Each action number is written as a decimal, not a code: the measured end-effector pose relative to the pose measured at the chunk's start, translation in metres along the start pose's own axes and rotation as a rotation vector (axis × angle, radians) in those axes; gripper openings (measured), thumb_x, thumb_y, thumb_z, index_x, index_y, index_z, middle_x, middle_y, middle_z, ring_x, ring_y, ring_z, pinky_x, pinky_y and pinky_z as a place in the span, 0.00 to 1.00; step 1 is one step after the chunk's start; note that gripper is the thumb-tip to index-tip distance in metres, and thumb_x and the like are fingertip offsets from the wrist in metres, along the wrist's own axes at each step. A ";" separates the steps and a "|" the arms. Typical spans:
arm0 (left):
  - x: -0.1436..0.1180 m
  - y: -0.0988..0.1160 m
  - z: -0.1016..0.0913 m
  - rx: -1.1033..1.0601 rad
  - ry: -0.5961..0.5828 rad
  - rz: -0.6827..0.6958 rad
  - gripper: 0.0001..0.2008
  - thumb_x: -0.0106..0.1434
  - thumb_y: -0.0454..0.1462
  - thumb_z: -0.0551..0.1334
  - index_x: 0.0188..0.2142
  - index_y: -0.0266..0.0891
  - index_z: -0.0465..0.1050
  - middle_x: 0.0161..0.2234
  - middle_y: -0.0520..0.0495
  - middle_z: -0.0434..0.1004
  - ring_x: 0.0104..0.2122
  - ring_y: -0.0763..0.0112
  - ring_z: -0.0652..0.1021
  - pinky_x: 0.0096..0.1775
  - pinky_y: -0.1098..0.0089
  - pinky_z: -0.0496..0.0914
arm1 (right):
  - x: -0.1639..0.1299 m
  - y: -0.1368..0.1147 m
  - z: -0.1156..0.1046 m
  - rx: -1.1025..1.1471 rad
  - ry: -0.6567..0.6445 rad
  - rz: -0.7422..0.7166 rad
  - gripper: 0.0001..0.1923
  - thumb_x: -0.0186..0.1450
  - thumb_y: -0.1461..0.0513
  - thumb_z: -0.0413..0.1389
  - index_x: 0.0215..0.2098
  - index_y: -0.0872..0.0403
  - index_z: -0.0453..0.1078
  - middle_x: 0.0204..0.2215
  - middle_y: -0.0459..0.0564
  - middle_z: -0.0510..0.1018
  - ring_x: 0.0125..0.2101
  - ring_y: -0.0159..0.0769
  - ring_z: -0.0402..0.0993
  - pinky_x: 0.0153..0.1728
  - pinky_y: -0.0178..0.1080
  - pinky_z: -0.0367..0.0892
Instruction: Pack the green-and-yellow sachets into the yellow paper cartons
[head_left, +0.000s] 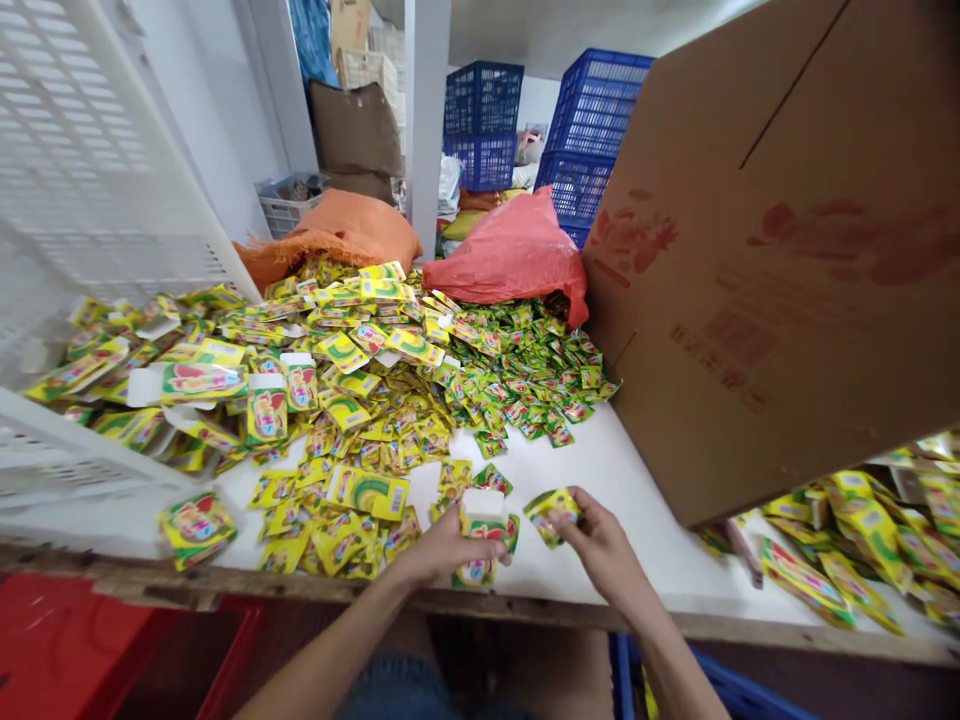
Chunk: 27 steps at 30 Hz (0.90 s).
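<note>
My left hand grips a small green-and-yellow carton with its white flap up, near the front edge of the white table. My right hand pinches a small green-and-yellow sachet just to the right of the carton. A large heap of the same sachets and flattened cartons covers the table behind and to the left of both hands.
A big cardboard box leans over the table's right side, with more cartons under it. White plastic crates stand at left. Orange and red sacks and blue crates sit behind. A red bin is below.
</note>
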<state>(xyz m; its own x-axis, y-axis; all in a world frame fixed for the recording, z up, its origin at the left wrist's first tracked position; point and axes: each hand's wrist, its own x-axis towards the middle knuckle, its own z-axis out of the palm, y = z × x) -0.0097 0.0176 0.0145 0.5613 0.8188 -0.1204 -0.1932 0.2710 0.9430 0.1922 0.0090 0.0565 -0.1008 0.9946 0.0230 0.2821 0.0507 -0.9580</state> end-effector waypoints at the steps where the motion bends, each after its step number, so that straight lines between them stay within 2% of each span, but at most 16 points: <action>1: 0.003 -0.005 0.003 0.008 0.050 0.001 0.20 0.46 0.38 0.68 0.39 0.34 0.70 0.31 0.45 0.76 0.30 0.66 0.76 0.37 0.64 0.69 | 0.002 -0.005 0.006 0.047 0.053 -0.028 0.12 0.58 0.54 0.54 0.34 0.55 0.64 0.25 0.45 0.71 0.25 0.31 0.66 0.24 0.32 0.63; 4: 0.011 -0.015 0.011 0.112 0.159 0.053 0.17 0.44 0.32 0.68 0.36 0.34 0.71 0.29 0.47 0.75 0.31 0.67 0.75 0.37 0.66 0.69 | 0.006 -0.012 0.032 0.035 0.099 -0.149 0.11 0.62 0.56 0.50 0.38 0.54 0.62 0.29 0.47 0.71 0.30 0.34 0.68 0.30 0.34 0.65; 8: 0.012 -0.019 0.013 0.148 0.154 0.091 0.17 0.46 0.29 0.64 0.39 0.34 0.71 0.31 0.49 0.75 0.31 0.68 0.74 0.36 0.68 0.69 | 0.005 -0.006 0.054 -0.318 0.116 -0.359 0.07 0.63 0.62 0.48 0.40 0.53 0.63 0.36 0.51 0.70 0.39 0.39 0.65 0.40 0.41 0.63; 10: 0.011 -0.020 0.010 0.144 0.165 0.097 0.19 0.47 0.29 0.63 0.41 0.34 0.70 0.33 0.49 0.75 0.32 0.67 0.74 0.37 0.68 0.69 | 0.003 -0.004 0.053 -0.453 0.063 -0.411 0.08 0.63 0.64 0.47 0.41 0.52 0.63 0.37 0.52 0.69 0.39 0.41 0.63 0.40 0.44 0.62; 13: 0.011 -0.020 0.008 0.215 0.178 0.131 0.22 0.45 0.29 0.64 0.43 0.35 0.70 0.36 0.48 0.75 0.38 0.64 0.73 0.43 0.65 0.67 | 0.002 -0.012 0.047 -0.582 -0.082 -0.396 0.07 0.63 0.65 0.46 0.37 0.52 0.64 0.35 0.52 0.68 0.37 0.41 0.62 0.37 0.44 0.62; 15: 0.012 -0.021 0.008 0.293 0.194 0.149 0.24 0.43 0.28 0.65 0.43 0.36 0.71 0.38 0.49 0.75 0.42 0.61 0.71 0.48 0.64 0.64 | 0.002 -0.020 0.046 -0.627 -0.187 -0.380 0.08 0.64 0.66 0.44 0.33 0.52 0.64 0.33 0.51 0.67 0.37 0.40 0.63 0.38 0.43 0.62; 17: 0.012 -0.020 0.009 0.323 0.214 0.153 0.25 0.41 0.27 0.65 0.42 0.36 0.71 0.38 0.49 0.76 0.44 0.60 0.71 0.50 0.63 0.62 | 0.002 -0.025 0.047 -0.617 -0.248 -0.371 0.09 0.64 0.67 0.43 0.34 0.52 0.64 0.35 0.51 0.67 0.38 0.40 0.63 0.40 0.43 0.62; 19: 0.012 -0.020 0.009 0.283 0.202 0.143 0.24 0.42 0.27 0.65 0.43 0.36 0.71 0.39 0.49 0.76 0.44 0.61 0.71 0.50 0.64 0.62 | 0.002 -0.023 0.049 -0.556 -0.225 -0.341 0.09 0.63 0.67 0.44 0.40 0.53 0.63 0.37 0.51 0.68 0.39 0.39 0.64 0.41 0.42 0.63; 21: 0.010 -0.019 0.008 0.231 0.173 0.135 0.22 0.45 0.29 0.63 0.44 0.36 0.71 0.39 0.48 0.75 0.42 0.61 0.72 0.48 0.64 0.64 | 0.002 -0.016 0.050 -0.503 -0.142 -0.311 0.10 0.63 0.66 0.46 0.42 0.52 0.62 0.37 0.51 0.68 0.39 0.39 0.65 0.41 0.41 0.64; 24: 0.007 -0.017 0.006 0.207 0.146 0.136 0.22 0.47 0.29 0.63 0.45 0.36 0.70 0.39 0.48 0.75 0.41 0.62 0.73 0.46 0.65 0.65 | 0.000 -0.007 0.052 -0.558 0.001 -0.328 0.05 0.61 0.63 0.51 0.36 0.52 0.67 0.36 0.52 0.68 0.39 0.41 0.64 0.40 0.45 0.64; 27: 0.005 -0.018 0.003 0.234 0.154 0.099 0.23 0.48 0.31 0.64 0.46 0.35 0.69 0.38 0.47 0.76 0.41 0.62 0.73 0.44 0.66 0.66 | -0.003 -0.005 0.055 -0.631 -0.020 -0.358 0.05 0.60 0.61 0.53 0.28 0.51 0.70 0.43 0.54 0.67 0.45 0.46 0.60 0.43 0.50 0.61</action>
<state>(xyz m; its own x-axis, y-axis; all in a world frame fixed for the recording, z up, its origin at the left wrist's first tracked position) -0.0010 0.0153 -0.0018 0.4168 0.9074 -0.0533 -0.0400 0.0769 0.9962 0.1382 0.0012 0.0457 -0.3056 0.9059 0.2932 0.7251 0.4210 -0.5450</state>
